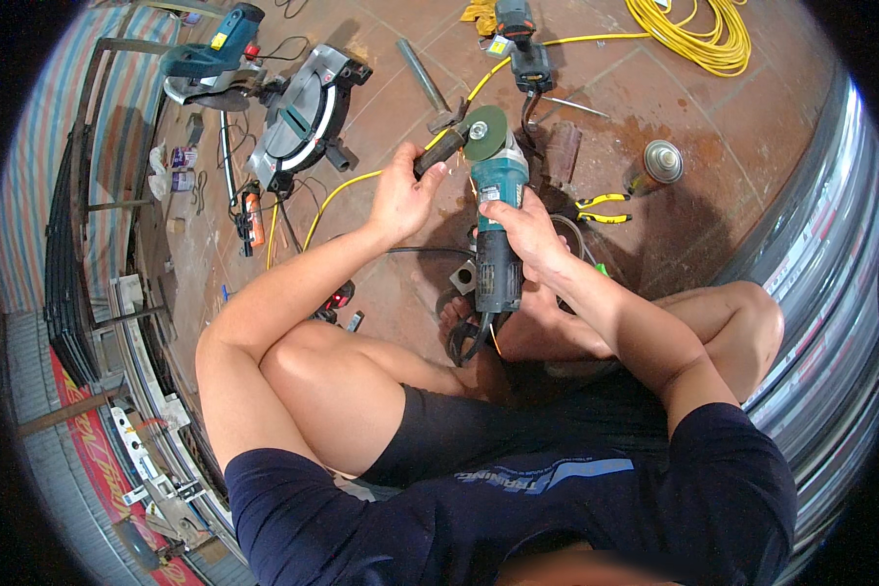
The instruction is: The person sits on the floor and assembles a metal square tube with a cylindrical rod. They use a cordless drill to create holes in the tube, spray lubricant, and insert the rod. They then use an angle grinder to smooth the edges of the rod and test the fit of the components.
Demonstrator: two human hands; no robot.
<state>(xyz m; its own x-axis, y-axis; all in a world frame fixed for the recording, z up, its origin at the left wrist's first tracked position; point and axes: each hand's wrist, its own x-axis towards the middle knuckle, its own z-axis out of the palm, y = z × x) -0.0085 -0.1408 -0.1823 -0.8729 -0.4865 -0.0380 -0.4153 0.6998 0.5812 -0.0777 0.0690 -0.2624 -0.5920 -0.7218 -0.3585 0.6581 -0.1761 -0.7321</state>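
A teal and black angle grinder is held in front of me, its green disc facing up at the far end. My right hand wraps around the grinder's body from the right, with the thumb across the teal casing. My left hand is closed on a dark cylindrical handle that reaches to the disc's left side; the disc hides where it joins. The black cord leaves the grinder's rear end between my bare feet. Below the grinder lies a square metal tube piece, partly covered.
A miter saw stands far left. Beyond the grinder lie a hammer-like tool with a metal handle and a cordless power tool. Yellow-handled pliers, a spray can and a coiled yellow hose are right. Stacked metal lengths line the right side.
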